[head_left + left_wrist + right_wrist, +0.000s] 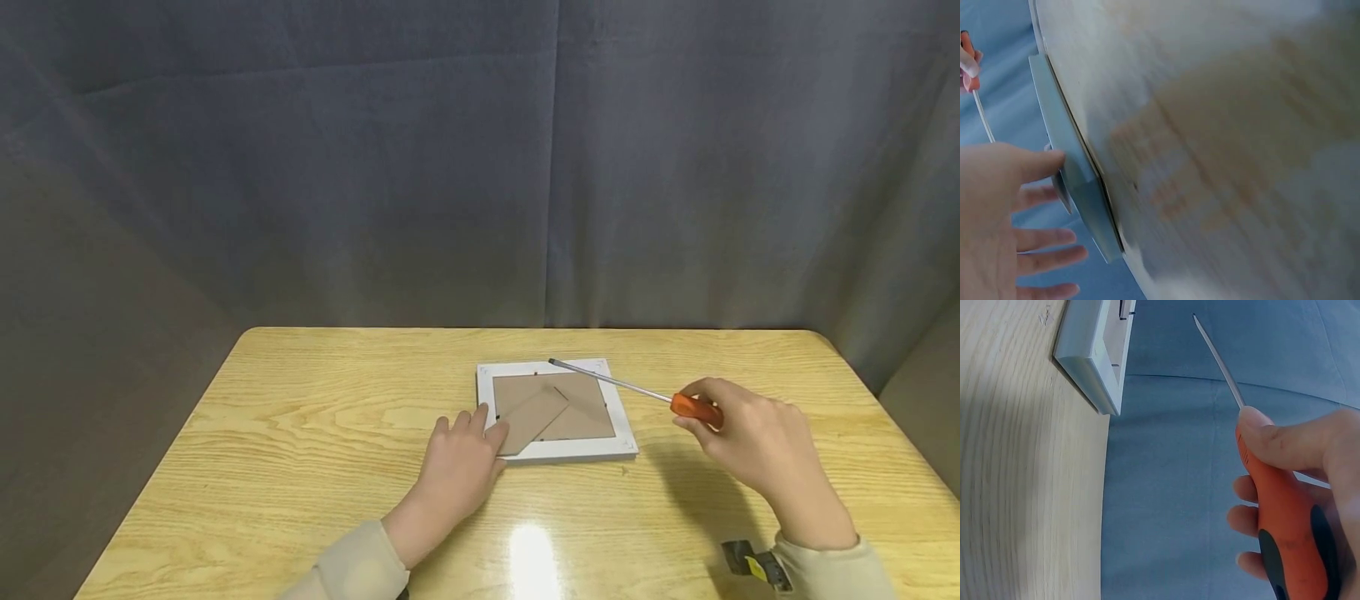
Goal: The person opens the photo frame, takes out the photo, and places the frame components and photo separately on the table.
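Observation:
A white picture frame (573,450) lies back side up on the table, with a brown backing board (588,421) and a folding stand leg (528,421) pointing to its near left corner. At that corner, my left hand (461,462) rests with fingers spread and its thumb by the end of the leg; in the left wrist view its fingers (1054,257) look nearly straight. My right hand (757,437) grips a flat-tipped screwdriver (692,407) by its orange and black handle. The shaft slants left over the frame, its tip overlapping the far rim in the head view.
The frame lies on a light wood-grain table (315,417) with rounded far corners. A dark grey-blue curtain (420,183) hangs behind it. Small dark tabs sit along the inner edges of the frame. A dark strap (757,567) is at the right wrist.

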Demonstrator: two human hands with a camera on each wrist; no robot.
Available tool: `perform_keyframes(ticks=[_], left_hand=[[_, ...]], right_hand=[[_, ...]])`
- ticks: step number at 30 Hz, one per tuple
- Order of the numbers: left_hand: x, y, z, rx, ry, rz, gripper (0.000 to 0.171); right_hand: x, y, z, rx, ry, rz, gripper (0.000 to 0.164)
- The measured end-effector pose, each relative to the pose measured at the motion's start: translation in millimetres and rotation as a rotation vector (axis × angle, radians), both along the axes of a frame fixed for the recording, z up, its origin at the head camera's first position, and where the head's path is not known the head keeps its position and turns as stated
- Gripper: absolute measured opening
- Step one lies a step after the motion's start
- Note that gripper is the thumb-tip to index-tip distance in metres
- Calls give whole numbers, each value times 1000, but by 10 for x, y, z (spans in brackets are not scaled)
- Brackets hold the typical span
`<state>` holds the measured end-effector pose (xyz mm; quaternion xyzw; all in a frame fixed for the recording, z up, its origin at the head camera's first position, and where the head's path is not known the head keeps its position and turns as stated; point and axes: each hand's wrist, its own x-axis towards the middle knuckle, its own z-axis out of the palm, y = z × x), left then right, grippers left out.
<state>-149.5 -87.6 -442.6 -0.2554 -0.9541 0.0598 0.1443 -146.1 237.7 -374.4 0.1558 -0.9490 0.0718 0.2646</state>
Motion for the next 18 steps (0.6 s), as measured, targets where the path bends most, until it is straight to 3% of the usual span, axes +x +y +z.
perform_keyframes(ticks=[4, 11, 18], left_hand=[[-33, -60, 1, 39, -68, -26, 49], [-99, -181, -52, 112, -122, -75, 50], [-144, -292, -62, 116, -177, -137, 57]], right_hand=[[-1, -35, -25, 4, -6, 12, 26], [-25, -168, -92, 21, -7, 57, 24], [-25, -289, -147, 29, -20, 105, 25]])
